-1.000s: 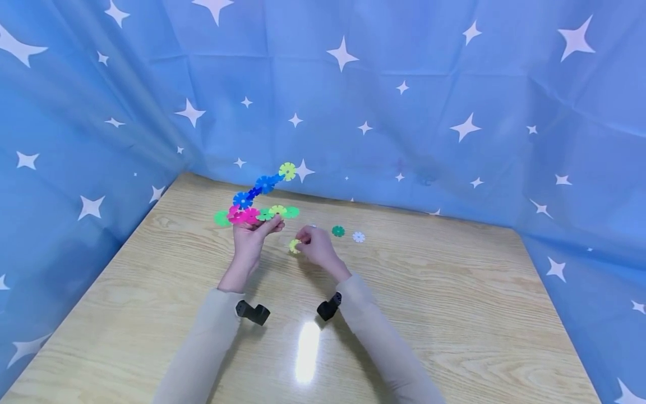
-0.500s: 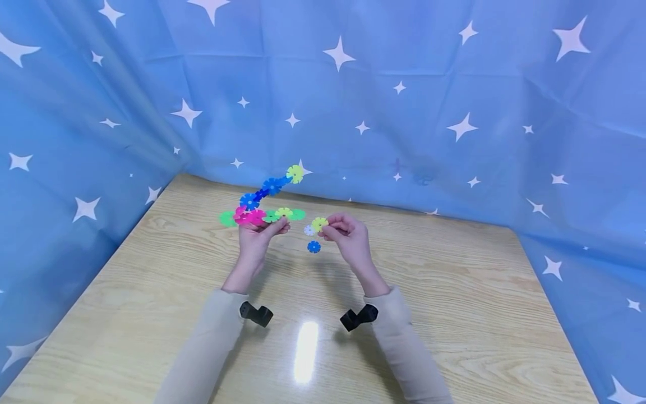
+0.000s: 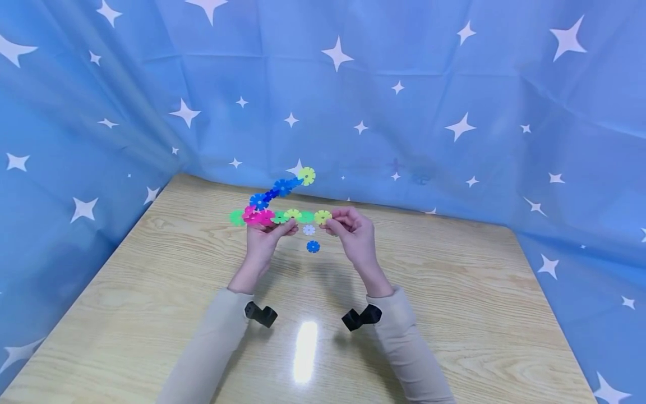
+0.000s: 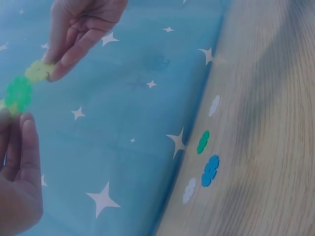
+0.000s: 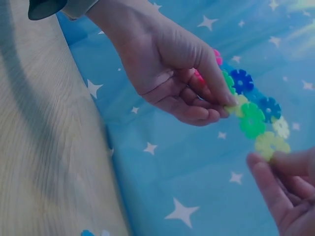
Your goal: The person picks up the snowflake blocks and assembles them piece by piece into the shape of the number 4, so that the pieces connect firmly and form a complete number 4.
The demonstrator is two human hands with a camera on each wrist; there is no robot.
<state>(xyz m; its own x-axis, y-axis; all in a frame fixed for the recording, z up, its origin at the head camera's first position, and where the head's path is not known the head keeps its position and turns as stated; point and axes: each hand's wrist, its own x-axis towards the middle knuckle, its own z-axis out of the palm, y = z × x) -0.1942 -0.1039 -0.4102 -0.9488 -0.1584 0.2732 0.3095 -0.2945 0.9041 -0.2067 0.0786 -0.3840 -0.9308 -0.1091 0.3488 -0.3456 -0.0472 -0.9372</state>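
The left hand [image 3: 262, 241] pinches the joined chain of notched discs at a yellow disc [image 3: 292, 215] in its near run, thumb on top. The right hand [image 3: 357, 238] pinches a single yellow piece [image 3: 323, 217] between thumb and fingers. Half a second ago that piece sat clear of the chain; now the left hand has come over to the right, the piece has risen slightly, and its edge meets the green end disc [image 3: 305, 217]. Both wrist views show the two rims touching or slightly overlapping. Whether the notches have locked cannot be told, so I would judge this the fitting of one more link, contact made but the join unproven.

Beyond the fingers, the chain is held up above the table [image 3: 454, 280]. Pink discs [image 3: 264, 217] form its corner, with a light green disc [image 3: 237, 217] sticking out on the far left. From that corner a blue run [image 3: 282, 187] slants away to a yellow tip disc [image 3: 306, 176], unchanged in its order.

On the table, below the new contact in the head view, lie a loose white disc [image 3: 308, 230] and a loose blue disc [image 3: 313, 247]. The left wrist view adds a loose green disc [image 4: 203, 142] and a second white one [image 4: 214, 105]. Behind everything hangs the star-printed blue curtain [image 3: 429, 112]
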